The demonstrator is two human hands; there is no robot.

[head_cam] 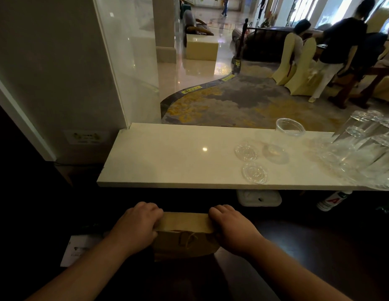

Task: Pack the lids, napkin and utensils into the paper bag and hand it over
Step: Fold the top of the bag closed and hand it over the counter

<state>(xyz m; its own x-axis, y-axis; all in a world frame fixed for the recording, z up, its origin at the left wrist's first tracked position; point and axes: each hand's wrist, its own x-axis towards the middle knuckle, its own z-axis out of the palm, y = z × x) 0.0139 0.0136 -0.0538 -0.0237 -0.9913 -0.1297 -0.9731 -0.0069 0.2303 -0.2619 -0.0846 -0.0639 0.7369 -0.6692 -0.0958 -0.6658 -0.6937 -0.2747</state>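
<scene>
Hall floor (221, 101): patterned grey and gold carpet meeting polished tile, 12 o'clock, beyond the worktop.
Pillar (54, 72): pale wall, 10 o'clock, with a socket plate (86, 137) low on its face.
Worktop (167, 157): cream stone slab running from centre out to 3 o'clock; glossy, one ceiling light reflected on it.
Lower surface (319, 246): dark, nearly black, under and in front of the slab, 6 o'clock; detail lost in shadow.
People (341, 46): two figures by cloth-covered chairs (298, 68), 1 to 2 o'clock, blurred.
Upturned glasses (367, 148): cluster of clear tumblers, mouths down, 3 o'clock end of the worktop.
Paper bag (185, 233): brown, on the dark lower surface at 6 o'clock, top folded over flat; twine handle lying against its near face. Contents hidden.
Left hand (137, 224): fingers curled over the bag's left top edge, pressing the fold, thumb on the near side.
Right hand (230, 227): fingers curled over the bag's right top edge, pressing the fold likewise.
White card (77, 250): at 8 o'clock, beside the left forearm, print too small to read.
Upright glass (282, 140): single clear tumbler, 2 o'clock, mouth up.
Glass coasters (246, 152): two clear patterned discs, near the upright glass, apart from each other.
Bottle (332, 200): white with red letter, lying below the slab, 4 o'clock.
</scene>
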